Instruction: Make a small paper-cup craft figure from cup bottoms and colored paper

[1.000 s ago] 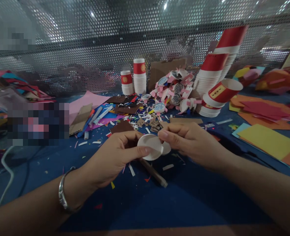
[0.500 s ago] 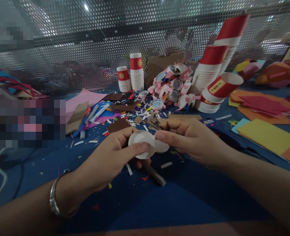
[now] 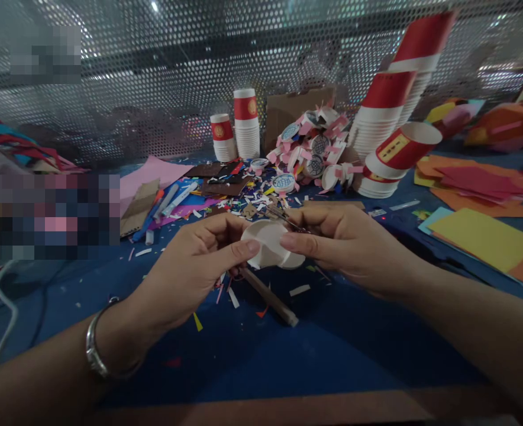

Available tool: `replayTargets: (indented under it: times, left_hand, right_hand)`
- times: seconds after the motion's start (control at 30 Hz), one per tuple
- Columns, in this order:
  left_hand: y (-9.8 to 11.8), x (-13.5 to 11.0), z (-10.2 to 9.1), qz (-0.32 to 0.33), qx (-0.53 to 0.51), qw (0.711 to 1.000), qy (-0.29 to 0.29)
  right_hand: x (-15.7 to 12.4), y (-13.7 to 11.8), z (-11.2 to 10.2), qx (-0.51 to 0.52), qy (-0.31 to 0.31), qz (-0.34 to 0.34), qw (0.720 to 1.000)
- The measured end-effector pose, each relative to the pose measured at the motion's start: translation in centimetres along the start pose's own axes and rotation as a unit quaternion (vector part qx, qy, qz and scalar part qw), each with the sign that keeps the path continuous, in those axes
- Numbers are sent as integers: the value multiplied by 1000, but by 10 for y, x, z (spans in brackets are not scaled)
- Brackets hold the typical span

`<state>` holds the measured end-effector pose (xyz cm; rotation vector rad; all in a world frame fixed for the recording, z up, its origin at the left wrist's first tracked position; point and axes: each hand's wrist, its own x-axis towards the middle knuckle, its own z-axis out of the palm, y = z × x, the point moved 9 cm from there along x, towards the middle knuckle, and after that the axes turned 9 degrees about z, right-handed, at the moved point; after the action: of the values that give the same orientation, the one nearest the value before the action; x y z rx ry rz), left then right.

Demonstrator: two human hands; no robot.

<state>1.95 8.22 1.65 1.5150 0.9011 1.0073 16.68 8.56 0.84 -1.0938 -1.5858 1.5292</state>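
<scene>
Between my two hands is a white round paper piece [image 3: 268, 241], apparently two overlapping discs with a raised rim or fold. My left hand [image 3: 215, 248] pinches its left side, thumb on top and fingers curled beneath. On the right edge, my right hand [image 3: 332, 242] grips with thumb and bent fingers. A thin, dark, metallic-looking tool [image 3: 283, 218] sticks out by the right fingers; its kind is not clear. Below the left fingers a narrow brown strip [image 3: 273, 299] slants over the blue table. A metal bracelet [image 3: 93, 349] circles my left wrist.
Paper cup stacks [image 3: 247, 127] stand at the back, and taller leaning stacks [image 3: 379, 112] at the right. A heap of white-and-pink paper pieces [image 3: 315, 148] lies between them. Pens [image 3: 177, 200] and pink paper [image 3: 155, 176] are left; coloured sheets [image 3: 483, 239] right. Scraps litter the table.
The two white discs have come together and overlap more, with my hands shifted slightly upward. The dark tool by my right fingers shows more clearly. The view has tilted down a little.
</scene>
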Motion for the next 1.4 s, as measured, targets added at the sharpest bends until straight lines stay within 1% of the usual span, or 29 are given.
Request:
replayTargets:
  times: [0.07, 0.17, 0.27, 0.33, 0.4, 0.47, 0.53, 0.6, 0.7, 0.8, 0.9, 0.97, 1.1, 1.23, 1.3, 1.4]
  left_hand:
    - [4, 0, 5, 6, 26, 999, -28]
    - [7, -1, 9, 15, 40, 998, -46]
    - [4, -1, 10, 15, 13, 999, -46]
    - [2, -1, 7, 12, -25, 999, -36]
    - [4, -1, 5, 24, -66, 997, -31]
    - [9, -2, 9, 46, -80, 994, -52]
    - [14, -6, 15, 71, -51, 993, -72]
    - [14, -9, 16, 93, 2, 994, -59]
    - [11, -11, 12, 121, 68, 990, -7]
    - [6, -12, 12, 133, 107, 985, 17]
    - [7, -10, 11, 132, 129, 982, 31]
    - [10, -9, 12, 136, 120, 983, 24]
    - [20, -8, 17, 151, 63, 986, -1]
    - [24, -7, 17, 163, 27, 986, -1]
    - [24, -7, 16, 166, 22, 986, 4]
    - [26, -8, 17, 182, 36, 983, -7]
  right_hand:
    - [-1, -2, 1, -8, 1, -7, 1000]
    - [-2, -4, 1, -25, 2, -10, 1000]
    - [-2, -5, 0, -38, 5, -13, 999]
    - [-1, -6, 0, -36, 6, -22, 999]
    - [-1, -8, -1, -21, 10, -32, 999]
    - [-1, -9, -3, 5, 22, -33, 999]
    - [-2, -10, -4, 18, 34, -30, 999]
    - [-3, -10, -4, 24, 36, -26, 999]
    - [-2, -10, -2, 28, 36, -21, 999]
    - [-1, -9, 0, 12, 37, -30, 999]
    - [-1, -7, 2, 3, 34, -38, 999]
    - [-1, -6, 2, 3, 33, -36, 999]
    - [-1, -6, 4, 15, 24, -27, 999]
    - [-2, -5, 6, 29, 25, -10, 999]
    - [-2, -5, 6, 31, 30, -8, 999]
    - [-2, -3, 7, 36, 24, -5, 999]
